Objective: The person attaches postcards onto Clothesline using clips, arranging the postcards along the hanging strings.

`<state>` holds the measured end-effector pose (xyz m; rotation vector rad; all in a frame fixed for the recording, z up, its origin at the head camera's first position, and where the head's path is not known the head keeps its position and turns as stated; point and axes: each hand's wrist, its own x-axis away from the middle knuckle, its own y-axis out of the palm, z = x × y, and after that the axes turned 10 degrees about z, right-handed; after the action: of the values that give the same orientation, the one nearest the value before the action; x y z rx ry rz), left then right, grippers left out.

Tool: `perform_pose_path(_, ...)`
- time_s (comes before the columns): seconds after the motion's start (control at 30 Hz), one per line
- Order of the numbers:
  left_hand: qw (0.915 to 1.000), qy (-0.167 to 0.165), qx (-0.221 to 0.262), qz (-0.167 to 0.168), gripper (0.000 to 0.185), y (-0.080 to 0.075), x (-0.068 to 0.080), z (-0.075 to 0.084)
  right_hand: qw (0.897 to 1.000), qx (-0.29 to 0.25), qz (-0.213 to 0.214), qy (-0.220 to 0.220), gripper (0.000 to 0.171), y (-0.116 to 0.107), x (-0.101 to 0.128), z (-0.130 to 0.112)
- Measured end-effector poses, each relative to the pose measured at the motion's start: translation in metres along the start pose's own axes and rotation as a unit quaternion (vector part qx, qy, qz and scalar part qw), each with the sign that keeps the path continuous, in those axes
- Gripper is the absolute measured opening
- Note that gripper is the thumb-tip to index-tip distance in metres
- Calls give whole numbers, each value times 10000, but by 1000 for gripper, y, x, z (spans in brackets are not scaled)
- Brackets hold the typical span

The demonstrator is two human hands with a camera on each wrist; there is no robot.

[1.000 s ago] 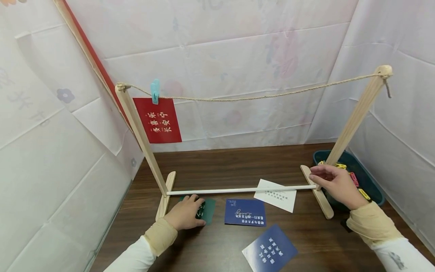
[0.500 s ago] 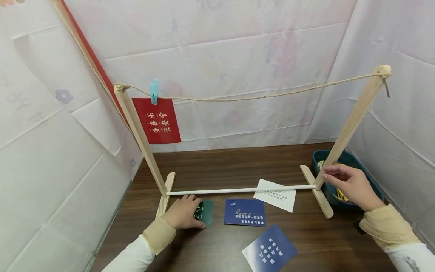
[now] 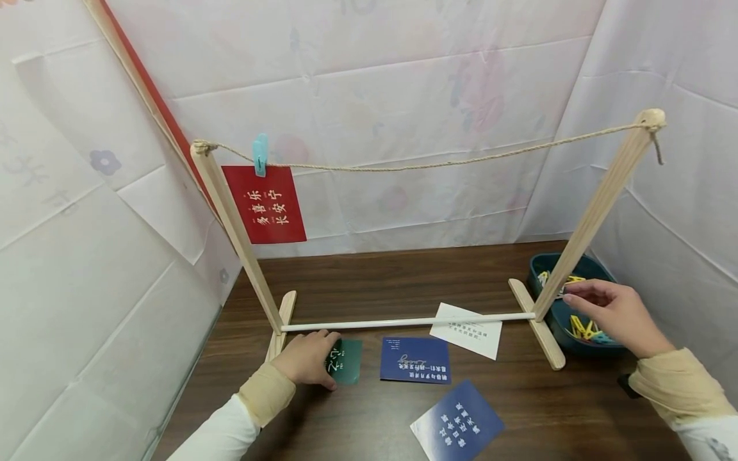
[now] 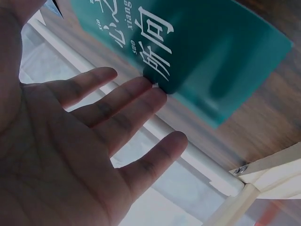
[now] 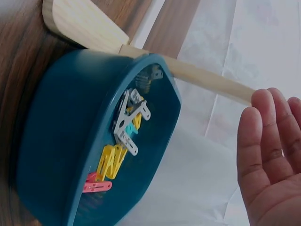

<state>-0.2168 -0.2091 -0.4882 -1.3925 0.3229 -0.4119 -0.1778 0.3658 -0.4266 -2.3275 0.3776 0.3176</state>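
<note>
My left hand (image 3: 305,360) is at the left part of a green card (image 3: 349,363) with white characters, lying on the table. In the left wrist view its fingers are spread, and fingertips (image 4: 160,96) meet the card's edge; whether they press on it cannot be seen. Over a dark teal bin (image 5: 61,136) hovers my right hand (image 3: 614,317), fingers loosely bent and nothing between them. Inside the bin lie white, yellow and red clothespins (image 5: 110,162). A red card (image 3: 271,208) hangs from the rope (image 3: 403,168) by a light blue clothespin (image 3: 261,155).
The rope runs between two wooden posts (image 3: 596,211), joined low down by a white rod (image 3: 403,323). Two blue cards (image 3: 415,360) and a white card (image 3: 469,333) lie on the dark wood table (image 3: 369,282). Patterned white cloth (image 3: 403,83) stands behind.
My right hand has moved right, away from the post and over the bin, showing more clothespins. The left hand has shifted slightly left, uncovering more of the green card.
</note>
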Motion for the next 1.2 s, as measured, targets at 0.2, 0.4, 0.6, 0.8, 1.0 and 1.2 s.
perform_pose_path(0.2,10000,33,41,13,92,-2,-1,0,9989,452,-4,118,37,-7,-2,4)
perform_pose_path(0.4,10000,-29,89,6,92,-1,-2,-1,9987,505,-18,90,34,-12,-6,7)
perform_pose_path(0.6,9999,-76,124,-6,91,1,-2,-2,9977,667,-100,40,33,-17,-11,10)
perform_pose_path(0.8,9998,-104,148,10,89,1,-3,-3,9925,1139,-433,53,36,-18,-21,17)
perform_pose_path(1.0,9998,-143,157,-29,91,0,-3,-3,9859,1435,-849,120,41,-17,-34,22)
perform_pose_path(1.2,9996,-208,170,-81,92,-4,-3,-2,9785,1647,-1224,199,47,-14,-50,29)
